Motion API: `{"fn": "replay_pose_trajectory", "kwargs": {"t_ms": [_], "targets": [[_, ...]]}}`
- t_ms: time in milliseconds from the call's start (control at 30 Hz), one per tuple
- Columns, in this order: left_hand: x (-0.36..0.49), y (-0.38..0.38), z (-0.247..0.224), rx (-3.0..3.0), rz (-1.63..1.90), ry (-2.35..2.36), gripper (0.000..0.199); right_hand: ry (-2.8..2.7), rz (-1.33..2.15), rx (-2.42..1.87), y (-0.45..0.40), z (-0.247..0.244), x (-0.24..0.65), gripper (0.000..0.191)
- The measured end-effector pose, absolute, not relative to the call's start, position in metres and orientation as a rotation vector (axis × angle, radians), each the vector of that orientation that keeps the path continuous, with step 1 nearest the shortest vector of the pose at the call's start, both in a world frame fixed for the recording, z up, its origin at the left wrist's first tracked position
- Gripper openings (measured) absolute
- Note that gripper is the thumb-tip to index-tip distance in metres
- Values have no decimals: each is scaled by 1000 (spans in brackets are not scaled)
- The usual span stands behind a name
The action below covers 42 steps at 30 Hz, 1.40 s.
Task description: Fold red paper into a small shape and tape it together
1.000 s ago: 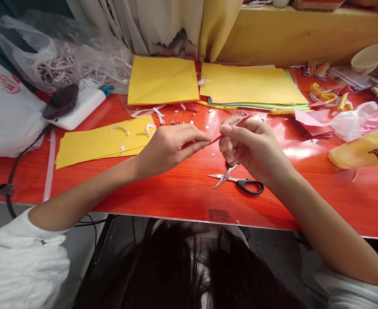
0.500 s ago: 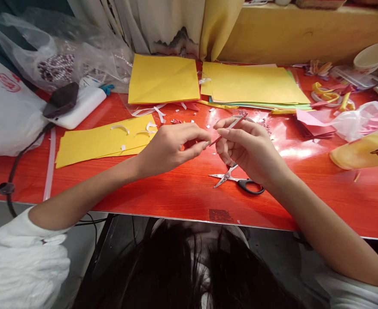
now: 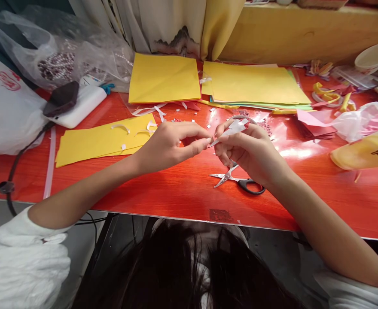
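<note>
Between thumb and fingers, my right hand (image 3: 248, 148) pinches a small folded paper piece (image 3: 234, 130), its white side showing with a bit of red at the far end. The fingertips of my left hand (image 3: 179, 143) are closed at the paper's narrow tip; the exact grip there is too small to make out clearly. Below my right hand, scissors (image 3: 229, 177) with black handles lie with their blades apart on the red table (image 3: 176, 193). Yellow paper strips (image 3: 102, 141) with white offcuts on them lie left of my left hand.
Stacks of yellow paper (image 3: 165, 79) and mixed coloured paper (image 3: 256, 83) stand at the back. A phone (image 3: 62, 98) rests on a white box at left, near plastic bags (image 3: 11, 107). To the right are pink paper (image 3: 316, 122) and a yellowish cup (image 3: 359, 150).
The paper piece has turned in my fingers: its thin red edge showed before, and now its white face does. Both hands have stayed in nearly the same place.
</note>
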<state>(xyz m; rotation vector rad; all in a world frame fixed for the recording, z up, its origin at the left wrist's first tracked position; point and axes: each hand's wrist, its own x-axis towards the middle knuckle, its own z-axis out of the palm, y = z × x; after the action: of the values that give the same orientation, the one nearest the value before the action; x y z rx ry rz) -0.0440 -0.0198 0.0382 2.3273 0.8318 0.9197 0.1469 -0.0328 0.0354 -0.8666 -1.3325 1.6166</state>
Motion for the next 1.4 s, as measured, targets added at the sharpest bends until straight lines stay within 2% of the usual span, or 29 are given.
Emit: {"fn": "replay_pose_trajectory", "kwargs": {"t_ms": [300,433,500,633,767,867,967,1400], "targets": [[-48,-13,35,2099,770,730,17,-1389,1524,-869,-34,34,147,6],[-51,-12,41,2241,677,713,19,-1530,1425,-913,-36,33,145,18],[-52,-13,42,2289,810,789,23,-1641,1362,-950,-39,33,145,22],[-50,-18,40,2298,1194,914,13,-1842,1248,-948,-43,29,144,20],[-47,-23,35,2427,1187,890,8,-1948,1169,-939,-45,25,145,21],[-45,-24,33,2452,1214,852,5,-1871,1227,-906,-45,25,144,22],[-43,-24,33,2354,1243,838,11,-1810,1285,-874,-46,27,143,23],[-43,-21,38,2014,1038,829,7,-1765,1533,-899,-44,31,147,25]]}}
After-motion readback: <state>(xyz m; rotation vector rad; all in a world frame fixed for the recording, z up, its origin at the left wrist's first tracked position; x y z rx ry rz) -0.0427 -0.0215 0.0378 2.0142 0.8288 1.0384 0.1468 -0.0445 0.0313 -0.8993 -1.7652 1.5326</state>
